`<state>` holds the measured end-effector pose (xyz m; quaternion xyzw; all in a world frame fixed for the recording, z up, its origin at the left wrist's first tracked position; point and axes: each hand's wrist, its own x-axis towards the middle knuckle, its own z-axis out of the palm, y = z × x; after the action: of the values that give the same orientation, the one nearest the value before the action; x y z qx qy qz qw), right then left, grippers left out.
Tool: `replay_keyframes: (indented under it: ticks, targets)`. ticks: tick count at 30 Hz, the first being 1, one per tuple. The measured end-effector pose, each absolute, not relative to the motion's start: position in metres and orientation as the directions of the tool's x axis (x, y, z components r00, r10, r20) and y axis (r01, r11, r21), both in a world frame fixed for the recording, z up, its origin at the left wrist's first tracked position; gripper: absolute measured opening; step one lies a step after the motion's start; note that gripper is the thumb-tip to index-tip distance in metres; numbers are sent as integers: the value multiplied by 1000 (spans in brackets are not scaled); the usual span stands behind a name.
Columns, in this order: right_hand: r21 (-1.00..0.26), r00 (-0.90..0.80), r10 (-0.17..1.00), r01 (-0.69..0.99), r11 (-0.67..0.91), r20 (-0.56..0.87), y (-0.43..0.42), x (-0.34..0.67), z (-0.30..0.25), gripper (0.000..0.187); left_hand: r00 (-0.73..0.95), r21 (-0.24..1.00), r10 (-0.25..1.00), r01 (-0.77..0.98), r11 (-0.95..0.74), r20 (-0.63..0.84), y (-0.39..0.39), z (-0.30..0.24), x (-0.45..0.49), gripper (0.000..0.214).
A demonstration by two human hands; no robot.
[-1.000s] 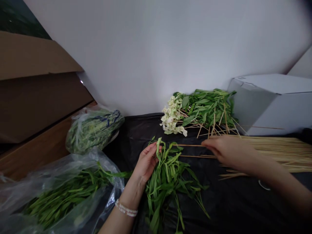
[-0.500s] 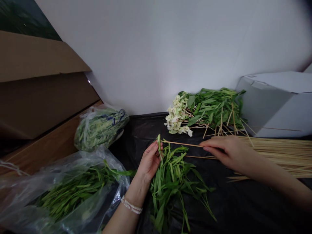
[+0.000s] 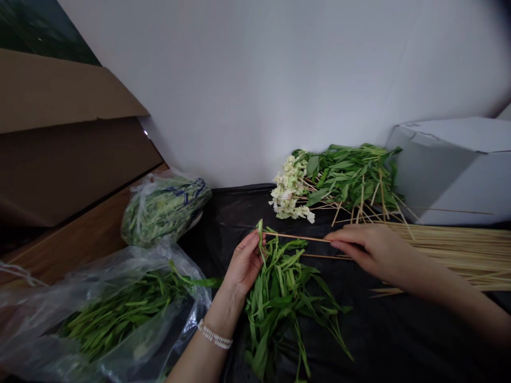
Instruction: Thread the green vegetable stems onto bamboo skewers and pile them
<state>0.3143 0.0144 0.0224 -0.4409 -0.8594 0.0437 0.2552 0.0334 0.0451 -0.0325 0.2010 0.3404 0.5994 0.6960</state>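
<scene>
Fingers [image 3: 252,249] on both hands are closed over their work on black plastic sheeting [image 3: 371,330]: the left hand [image 3: 243,266] curls around the top of a limp bunch of leafy greens [image 3: 279,303], and the right hand [image 3: 373,252] pinches a thin bamboo skewer [image 3: 297,236] near one end. The greens look light, soft and slippery, so the stems seem the surest hold; the skewer looks stiff but snappable. A loose pile of skewers [image 3: 451,250] lies just beside the right hand.

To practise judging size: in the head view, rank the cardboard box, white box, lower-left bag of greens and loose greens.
Largest to smallest: cardboard box; lower-left bag of greens; then white box and loose greens, which look alike, so unranked.
</scene>
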Motion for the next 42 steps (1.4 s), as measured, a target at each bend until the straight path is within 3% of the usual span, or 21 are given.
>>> replay_keyframes:
  ticks: [13, 20, 23, 27, 29, 34, 38, 42]
  targets:
    - [-416, -508, 793, 676, 608, 336, 14, 306, 22, 32, 168, 654, 968, -714, 249, -186, 42, -25, 29, 29]
    - [-529, -531, 783, 583, 616, 326, 11, 286, 17, 29, 219, 753, 958, -594, 283, -187, 34, -21, 34, 29]
    - [-520, -488, 781, 584, 624, 390, 7, 274, 9, 28, 214, 766, 961, -584, 269, -174, 32, -17, 35, 28]
    - [-408, -438, 761, 656, 635, 479, 1, 266, -1, 27, 194, 793, 967, -557, 245, -163, 33, -10, 28, 30]
    - [-423, -431, 754, 638, 643, 497, 0, 264, -3, 28, 187, 808, 969, -539, 239, -162, 32, -7, 27, 31]
    - [-642, -464, 774, 445, 624, 431, -2, 252, -3, 26, 274, 918, 955, -339, 206, -113, 20, -9, 43, 21]
    - [-599, -466, 752, 460, 655, 466, -3, 251, 1, 26, 332, 961, 941, -235, 143, -59, 14, -13, 53, 21]
    - [-541, -281, 774, 581, 608, 567, 0, 271, 20, 23, 204, 991, 979, -131, 27, 0, 21, -12, 46, 25]
